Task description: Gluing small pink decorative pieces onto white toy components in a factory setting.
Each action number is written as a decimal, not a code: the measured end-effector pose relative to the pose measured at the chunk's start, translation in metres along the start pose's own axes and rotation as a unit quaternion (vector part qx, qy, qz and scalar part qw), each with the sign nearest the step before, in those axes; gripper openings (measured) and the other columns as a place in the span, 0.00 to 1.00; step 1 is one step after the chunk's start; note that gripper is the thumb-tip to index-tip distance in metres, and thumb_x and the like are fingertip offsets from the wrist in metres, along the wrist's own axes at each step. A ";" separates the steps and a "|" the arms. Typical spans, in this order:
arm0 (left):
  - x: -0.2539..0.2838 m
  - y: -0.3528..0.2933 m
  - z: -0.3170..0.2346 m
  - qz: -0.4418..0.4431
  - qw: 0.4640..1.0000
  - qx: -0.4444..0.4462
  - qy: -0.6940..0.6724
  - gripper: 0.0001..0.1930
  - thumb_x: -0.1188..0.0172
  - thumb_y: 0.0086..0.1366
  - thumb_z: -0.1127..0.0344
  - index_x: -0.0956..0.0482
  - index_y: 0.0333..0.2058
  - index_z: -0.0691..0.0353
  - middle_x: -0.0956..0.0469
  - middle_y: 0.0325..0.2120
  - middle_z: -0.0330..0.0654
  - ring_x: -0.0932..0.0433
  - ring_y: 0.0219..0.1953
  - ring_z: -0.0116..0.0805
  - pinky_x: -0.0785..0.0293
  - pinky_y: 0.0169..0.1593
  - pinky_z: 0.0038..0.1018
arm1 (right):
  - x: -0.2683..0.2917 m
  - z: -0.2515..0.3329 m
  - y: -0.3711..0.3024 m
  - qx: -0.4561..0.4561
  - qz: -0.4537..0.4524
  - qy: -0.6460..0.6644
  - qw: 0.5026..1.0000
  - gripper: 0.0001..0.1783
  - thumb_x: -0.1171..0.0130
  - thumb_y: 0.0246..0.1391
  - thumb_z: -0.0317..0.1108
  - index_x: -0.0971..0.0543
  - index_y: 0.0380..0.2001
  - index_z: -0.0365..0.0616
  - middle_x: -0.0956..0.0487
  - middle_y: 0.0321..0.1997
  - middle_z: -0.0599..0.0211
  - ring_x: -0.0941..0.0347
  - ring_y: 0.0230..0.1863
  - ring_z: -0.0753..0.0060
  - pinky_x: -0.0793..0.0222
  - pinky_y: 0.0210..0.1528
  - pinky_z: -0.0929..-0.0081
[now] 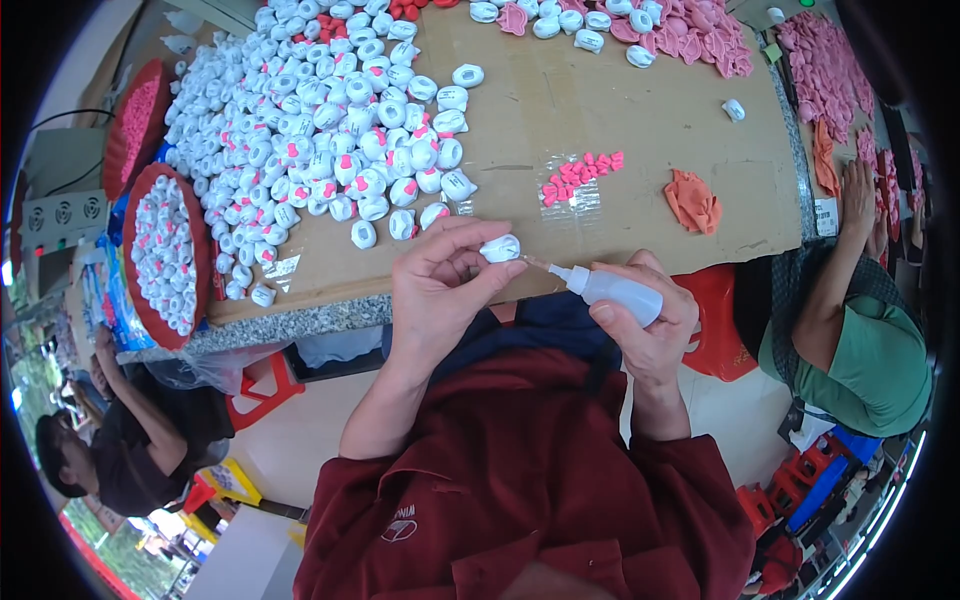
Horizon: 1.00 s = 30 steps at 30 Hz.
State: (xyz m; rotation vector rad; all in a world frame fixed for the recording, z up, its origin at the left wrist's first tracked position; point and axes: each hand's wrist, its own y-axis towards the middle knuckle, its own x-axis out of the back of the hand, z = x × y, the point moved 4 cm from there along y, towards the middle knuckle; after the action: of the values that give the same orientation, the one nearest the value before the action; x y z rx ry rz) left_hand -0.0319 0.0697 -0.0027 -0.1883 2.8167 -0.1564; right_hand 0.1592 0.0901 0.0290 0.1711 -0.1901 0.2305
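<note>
Maroon shirt [520,480] closest; left hand [440,290] pinches a white piece [498,248] over the near side of the table [290,330], right hand [660,325] grips a squeeze bottle [622,292]. Looks like gluing, so next dab probably needs a steady nozzle [573,277].

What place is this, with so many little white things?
Probably a factory or workshop: a huge pile of similar white pieces, a squeeze bottle in the right hand, and another person in green nearby.
</note>
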 end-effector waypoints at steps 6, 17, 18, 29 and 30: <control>0.001 0.000 0.000 -0.004 1.000 0.002 -0.005 0.17 0.44 0.48 0.88 0.27 0.39 0.72 0.32 0.37 0.41 0.26 0.36 0.27 0.27 0.40 0.18 | 0.002 0.000 0.000 -0.011 -0.004 -0.016 1.000 0.18 0.36 0.35 0.33 0.22 0.32 0.32 0.27 0.20 0.68 0.38 0.23 0.78 0.44 0.24 0.84; 0.000 -0.001 0.000 -0.005 1.000 0.014 -0.024 0.17 0.44 0.48 0.88 0.27 0.39 0.72 0.32 0.37 0.40 0.26 0.37 0.27 0.26 0.41 0.19 | 0.000 0.002 0.000 -0.007 0.013 -0.015 1.000 0.18 0.36 0.36 0.32 0.22 0.32 0.32 0.27 0.20 0.68 0.38 0.23 0.79 0.45 0.24 0.84; 0.000 -0.001 0.000 -0.005 1.000 0.014 -0.024 0.17 0.44 0.48 0.88 0.27 0.39 0.72 0.32 0.37 0.40 0.26 0.37 0.27 0.26 0.41 0.19 | 0.000 0.001 0.000 -0.007 0.013 -0.014 1.000 0.18 0.36 0.36 0.32 0.22 0.32 0.32 0.27 0.20 0.68 0.38 0.23 0.79 0.45 0.24 0.84; 0.006 -0.006 0.001 -0.019 0.998 0.053 -0.031 0.17 0.42 0.50 0.85 0.27 0.40 0.72 0.29 0.39 0.45 0.24 0.32 0.26 0.24 0.35 0.19 | 0.002 -0.006 0.003 -0.041 -0.023 0.077 0.996 0.20 0.37 0.36 0.26 0.26 0.37 0.32 0.27 0.30 0.67 0.34 0.29 0.80 0.41 0.32 0.85; 0.008 -0.008 0.001 -0.019 0.998 0.053 -0.032 0.17 0.42 0.50 0.85 0.27 0.40 0.72 0.29 0.39 0.45 0.24 0.32 0.26 0.24 0.35 0.19 | -0.001 -0.005 0.005 -0.041 -0.023 0.076 0.996 0.20 0.37 0.36 0.26 0.26 0.37 0.32 0.27 0.30 0.67 0.34 0.29 0.80 0.41 0.32 0.85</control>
State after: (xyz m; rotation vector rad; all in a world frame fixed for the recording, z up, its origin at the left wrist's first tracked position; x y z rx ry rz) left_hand -0.0383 0.0602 -0.0050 -0.2173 2.7344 -0.3019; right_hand 0.1577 0.0958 0.0244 0.0751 -0.0438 0.1887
